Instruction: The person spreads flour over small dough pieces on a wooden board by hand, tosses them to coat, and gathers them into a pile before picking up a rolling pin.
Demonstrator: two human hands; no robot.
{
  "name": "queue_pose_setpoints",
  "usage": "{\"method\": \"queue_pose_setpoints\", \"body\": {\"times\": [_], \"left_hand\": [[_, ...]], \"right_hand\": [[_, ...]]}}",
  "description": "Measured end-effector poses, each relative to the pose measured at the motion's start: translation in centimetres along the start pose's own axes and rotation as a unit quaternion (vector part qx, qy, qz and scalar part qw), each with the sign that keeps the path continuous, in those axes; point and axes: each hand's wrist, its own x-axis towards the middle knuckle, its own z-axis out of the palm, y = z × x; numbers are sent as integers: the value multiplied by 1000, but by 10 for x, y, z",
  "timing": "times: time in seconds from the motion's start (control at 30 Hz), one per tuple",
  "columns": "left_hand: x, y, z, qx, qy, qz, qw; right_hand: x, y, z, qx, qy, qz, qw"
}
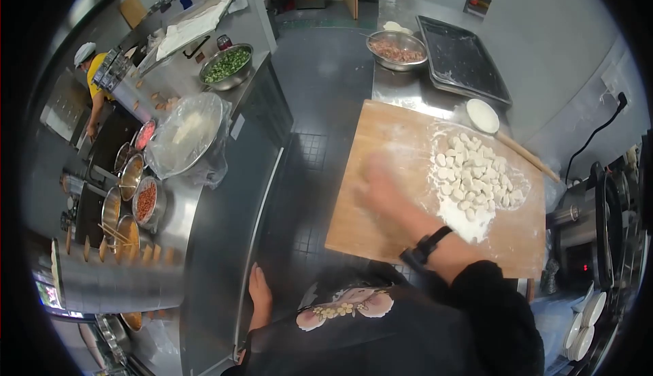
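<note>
My right hand [381,184] is over the left part of a floured wooden board [360,223], smeared by motion, so I cannot tell what its fingers do. A dark band circles that wrist. On the board's right half lies a heap of small white dough pieces [469,172], with loose white flour [465,223] in front of it. My left hand [259,289] hangs low beside the long edge of the steel counter [238,172], fingers stretched out and nothing visible in it.
Behind the board are a bowl of minced meat [396,51], a black tray [462,56], a bowl of white powder [482,115] and a rolling pin [529,157]. Chopped greens [227,65], a plastic-covered bowl [187,138] and peanuts [145,200] stand left. A person [96,80] works far left.
</note>
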Motion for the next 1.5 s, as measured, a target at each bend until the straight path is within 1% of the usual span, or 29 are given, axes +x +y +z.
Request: {"method": "queue_pose_setpoints", "body": {"times": [0.03,0.07,0.13,0.17,0.23,0.27,0.3,0.33,0.37,0.4,0.43,0.47,0.53,0.57,0.7,0.77,0.8,0.87,0.9,0.97,1.03,1.07,1.13,1.17,1.23,1.33,1.37,1.43,1.5], "left_hand": [[-3,-11,5,0,2,-1,1000],[-1,-27,12,-13,3,8,1000],[8,-21,12,-20,10,19,1000],[2,-1,8,8,3,38,999],[-8,18,5,59,-2,45,997],[-10,6,4,64,1,44,997],[-11,-15,5,52,6,31,998],[-10,-8,11,36,11,19,999],[-15,0,11,-7,14,-42,999],[-15,-5,16,-6,17,-44,999],[-15,-18,21,-19,15,-46,999],[-15,-25,19,-27,13,-47,998],[-22,24,15,18,4,-21,1000],[-25,43,15,55,-7,1,998],[-29,21,7,31,-28,-28,999],[-35,17,10,-6,-13,-37,999],[-40,16,13,-45,1,-49,998],[-53,13,13,-18,-1,-46,999],[-57,12,17,11,-1,-40,999],[-64,6,20,-28,-13,-52,998],[-81,4,18,-58,-28,-74,995],[-82,11,18,-62,-35,-77,994],[-76,22,21,-69,-45,-82,993],[-75,25,20,-70,-52,-69,994],[-77,24,12,-67,-65,-55,994],[-71,15,20,-62,-83,-38,994],[-70,13,23,-66,-91,-37,993],[-69,8,29,-63,-111,-33,991],[-66,17,35,-61,-124,-22,990]], "right_hand": [[1,-18,2,54,-73,-60,994],[7,-14,4,57,-72,-61,994],[26,8,7,-28,-88,-160,983],[37,34,8,-5,-23,-44,999],[59,84,1,18,130,99,986],[63,85,7,23,127,99,987],[69,87,8,-31,148,130,980],[74,79,-4,-88,170,159,969],[63,57,3,-81,163,23,983],[58,25,2,25,52,-49,997],[57,8,3,131,-60,-120,982],[61,12,9,138,-62,-120,981],[87,23,18,41,-41,-136,989],[97,39,1,61,-15,-106,992],[124,124,-27,-13,73,69,995],[118,144,-48,-78,113,180,974],[113,146,-47,-82,115,179,974],[96,148,-33,-104,208,307,923],[90,133,-29,-58,193,301,932],[78,96,-11,-39,159,151,975],[47,41,2,61,41,-15,997],[41,37,8,58,38,-12,998],[29,37,21,-18,-2,-82,996],[25,49,17,-18,-7,-77,997],[25,81,0,-92,133,72,984],[3,82,-8,-67,135,139,979],[-21,65,5,-24,149,34,988],[-64,17,3,65,-70,-110,989],[-86,23,-9,38,-79,-122,989]]}}
